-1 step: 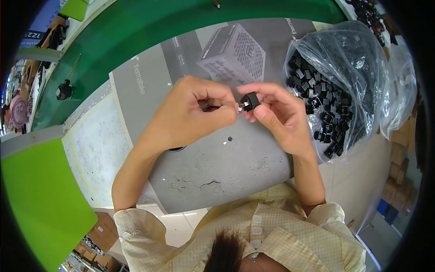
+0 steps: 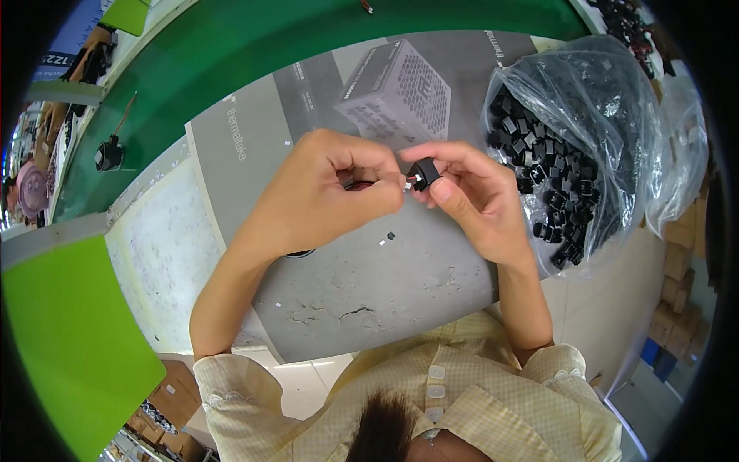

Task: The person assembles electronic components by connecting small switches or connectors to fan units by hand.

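Note:
Above the grey printed board [image 2: 369, 285], my two hands meet near the middle of the view. My left hand [image 2: 339, 181] is closed in a pinch on thin dark red wires [image 2: 358, 185], with a small whitish terminal [image 2: 407, 184] showing at its fingertips. My right hand [image 2: 481, 196] grips a small black rocker switch [image 2: 425, 174] between thumb and fingers. The wire end meets the back of the switch; whether it is seated I cannot tell. Part of a dark round thing [image 2: 300, 253] shows under my left wrist, mostly hidden.
To the right lies a clear plastic bag [image 2: 608, 108] with many black switches [image 2: 550, 162]. A tiny black bit [image 2: 391, 236] lies on the board. On the green surface [image 2: 231, 46] at the left stands a black switch with a wire [image 2: 109, 155]. A bright green panel [image 2: 69, 331] is at the lower left.

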`<state>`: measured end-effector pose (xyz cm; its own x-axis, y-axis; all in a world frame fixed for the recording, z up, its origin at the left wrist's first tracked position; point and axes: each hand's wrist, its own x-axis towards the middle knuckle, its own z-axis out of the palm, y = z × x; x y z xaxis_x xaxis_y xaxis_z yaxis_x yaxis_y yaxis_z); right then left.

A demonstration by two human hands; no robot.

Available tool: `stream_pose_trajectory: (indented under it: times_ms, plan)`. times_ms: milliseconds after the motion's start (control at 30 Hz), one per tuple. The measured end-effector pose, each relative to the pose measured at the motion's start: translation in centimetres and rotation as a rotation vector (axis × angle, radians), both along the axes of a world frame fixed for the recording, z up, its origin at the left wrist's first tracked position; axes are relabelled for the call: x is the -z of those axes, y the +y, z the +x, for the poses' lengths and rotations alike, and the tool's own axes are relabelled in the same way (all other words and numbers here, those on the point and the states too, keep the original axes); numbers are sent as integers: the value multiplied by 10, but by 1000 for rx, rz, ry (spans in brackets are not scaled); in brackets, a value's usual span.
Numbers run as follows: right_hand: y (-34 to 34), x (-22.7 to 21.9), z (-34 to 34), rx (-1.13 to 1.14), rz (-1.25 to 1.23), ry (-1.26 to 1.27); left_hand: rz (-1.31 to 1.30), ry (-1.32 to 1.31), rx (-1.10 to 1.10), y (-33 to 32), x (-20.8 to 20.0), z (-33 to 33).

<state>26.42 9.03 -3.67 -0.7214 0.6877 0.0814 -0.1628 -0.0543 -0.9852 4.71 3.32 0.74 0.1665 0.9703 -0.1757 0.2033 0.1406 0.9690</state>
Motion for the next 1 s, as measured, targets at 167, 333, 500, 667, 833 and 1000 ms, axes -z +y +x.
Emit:
stream_pose_trajectory:
  times_ms: [167, 333, 500, 667, 833, 1000]
  plan:
    - [-3, 1, -1, -18, -12, -18, 27, 53, -5, -1, -2, 3]
    - [-6, -3, -4, 37, 10, 1, -166, -243, 45, 0, -5, -2]
    - [-1, -3, -5, 128, 483, -114, -223, -267, 115, 1, -5, -3]
    - [-5, 1, -8, 197, 457, -189, -23, 233, 79, -5, -11, -3]
    - [-2, 0, -8, 188, 518, -190, 137, 553, 54, -16, -18, -5]
    - [-4, -2, -4, 149, 465, -248, 273, 853, 105, -34, -21, 9]
